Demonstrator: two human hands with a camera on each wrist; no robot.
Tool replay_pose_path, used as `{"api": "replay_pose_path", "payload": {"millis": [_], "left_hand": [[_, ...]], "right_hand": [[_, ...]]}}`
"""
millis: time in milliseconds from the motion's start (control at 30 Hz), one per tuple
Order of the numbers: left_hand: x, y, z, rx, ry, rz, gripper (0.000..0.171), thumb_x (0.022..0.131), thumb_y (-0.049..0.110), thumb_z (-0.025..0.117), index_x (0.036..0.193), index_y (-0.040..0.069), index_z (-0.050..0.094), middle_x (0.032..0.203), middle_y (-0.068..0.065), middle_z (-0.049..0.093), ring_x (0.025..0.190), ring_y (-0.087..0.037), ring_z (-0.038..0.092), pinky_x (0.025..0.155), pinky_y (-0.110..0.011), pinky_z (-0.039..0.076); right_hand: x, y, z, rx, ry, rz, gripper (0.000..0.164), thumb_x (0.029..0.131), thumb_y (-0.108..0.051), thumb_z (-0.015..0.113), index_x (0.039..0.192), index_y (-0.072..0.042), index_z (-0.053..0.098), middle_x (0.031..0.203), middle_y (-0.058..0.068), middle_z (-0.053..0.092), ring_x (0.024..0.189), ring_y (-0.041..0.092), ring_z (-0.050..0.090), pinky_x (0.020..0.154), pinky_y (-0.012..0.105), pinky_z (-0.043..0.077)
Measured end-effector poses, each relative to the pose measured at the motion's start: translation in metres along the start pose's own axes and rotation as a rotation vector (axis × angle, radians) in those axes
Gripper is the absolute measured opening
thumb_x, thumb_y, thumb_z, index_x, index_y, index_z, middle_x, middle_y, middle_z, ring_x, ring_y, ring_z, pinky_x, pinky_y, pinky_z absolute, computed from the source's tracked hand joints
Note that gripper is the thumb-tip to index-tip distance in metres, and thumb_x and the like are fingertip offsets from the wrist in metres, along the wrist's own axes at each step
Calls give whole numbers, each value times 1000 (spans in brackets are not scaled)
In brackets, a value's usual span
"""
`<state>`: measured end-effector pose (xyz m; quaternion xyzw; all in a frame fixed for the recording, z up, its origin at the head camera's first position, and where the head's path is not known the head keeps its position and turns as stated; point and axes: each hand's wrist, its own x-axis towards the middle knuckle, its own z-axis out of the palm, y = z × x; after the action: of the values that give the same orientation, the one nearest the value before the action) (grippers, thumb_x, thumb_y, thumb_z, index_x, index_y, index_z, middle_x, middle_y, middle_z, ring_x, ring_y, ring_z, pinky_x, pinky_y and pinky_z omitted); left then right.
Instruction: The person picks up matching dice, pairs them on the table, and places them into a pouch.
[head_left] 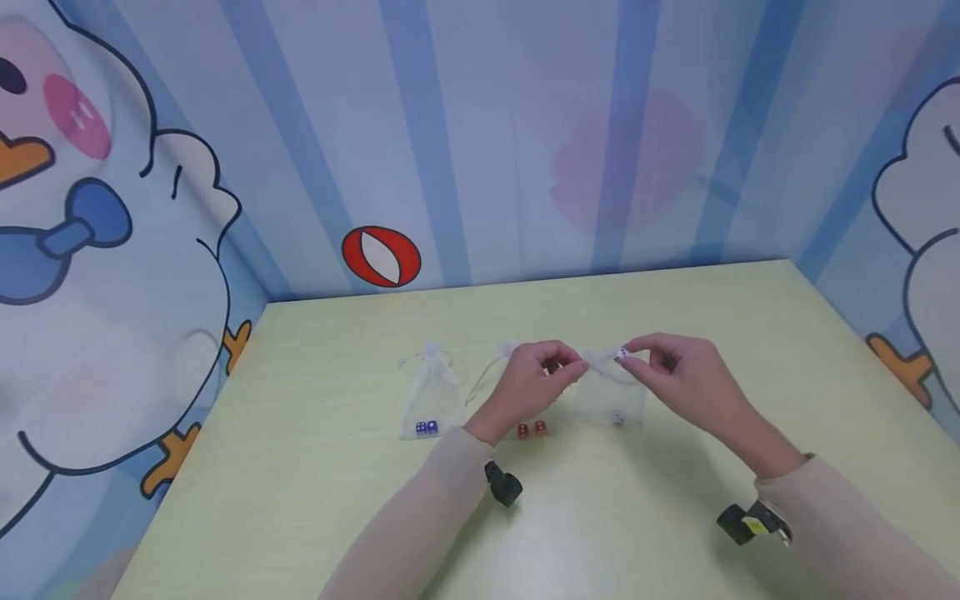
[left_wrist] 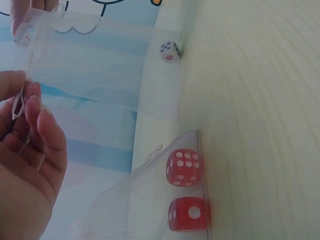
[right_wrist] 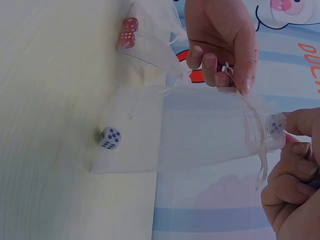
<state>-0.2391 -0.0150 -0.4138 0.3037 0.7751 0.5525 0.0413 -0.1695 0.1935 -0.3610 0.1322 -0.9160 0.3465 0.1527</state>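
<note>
My left hand [head_left: 534, 382] pinches the top edge of a sheer white drawstring bag [right_wrist: 200, 135], with a loop of its cord by the fingers. Between thumb and index finger, my right hand [head_left: 693, 382] holds a white die [right_wrist: 275, 124] at the mouth of that bag. A second white die [left_wrist: 170, 52] with coloured dots lies inside, at the bottom corner of the bag. The bag hangs upright, its base at the tabletop. Beside it, partly behind my left hand in the head view, another sheer bag [right_wrist: 155, 50] contains two red dice [left_wrist: 183, 167].
Farther left on the pale table [head_left: 300, 500], a third sheer bag [head_left: 431, 387] lies with two blue dice [head_left: 426, 427] in it. A wall [head_left: 517, 167] with blue stripes and cartoon figures stands behind the table. Small black cameras sit at both wrists.
</note>
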Motion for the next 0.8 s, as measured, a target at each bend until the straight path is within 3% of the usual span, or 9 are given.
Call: {"api": "replay_pose_path", "payload": {"millis": [267, 433, 533, 600, 800], "left_hand": [[1, 1, 0, 5, -8, 15, 17, 86, 37, 59, 87, 22, 65, 74, 5, 60, 63, -14, 51, 50, -27, 43], [-1, 1, 2, 2, -8, 1, 17, 86, 38, 60, 86, 22, 65, 73, 5, 60, 64, -15, 51, 51, -27, 43], [-1, 0, 3, 8, -2, 4, 17, 87, 38, 59, 86, 22, 65, 73, 6, 60, 64, -14, 50, 53, -26, 42], [-1, 0, 3, 8, 7, 11, 18, 87, 38, 58, 86, 21, 65, 73, 6, 60, 65, -14, 49, 54, -26, 41], [1, -1, 4, 3, 40, 33, 18, 89, 34, 57, 85, 18, 65, 72, 6, 60, 63, -14, 47, 55, -25, 38]], "right_hand": [[-1, -1, -2, 14, -4, 4, 16, 87, -23, 61, 94, -10, 68, 52, -3, 42, 45, 13, 39, 42, 25, 34], [-5, 1, -6, 85, -32, 71, 22, 93, -19, 48, 108, -11, 63, 58, 2, 44, 46, 16, 39, 44, 28, 35], [-6, 5, -10, 117, -79, 102, 31, 93, -8, 36, 116, -11, 57, 65, 5, 45, 49, 18, 39, 47, 30, 36], [-6, 10, -13, 101, -126, 99, 36, 90, -4, 35, 119, -12, 54, 69, 6, 45, 50, 17, 40, 47, 30, 36], [-6, 21, -20, -16, -290, 118, 37, 88, -11, 49, 125, -12, 49, 73, 2, 48, 51, 13, 42, 44, 27, 36]]}}
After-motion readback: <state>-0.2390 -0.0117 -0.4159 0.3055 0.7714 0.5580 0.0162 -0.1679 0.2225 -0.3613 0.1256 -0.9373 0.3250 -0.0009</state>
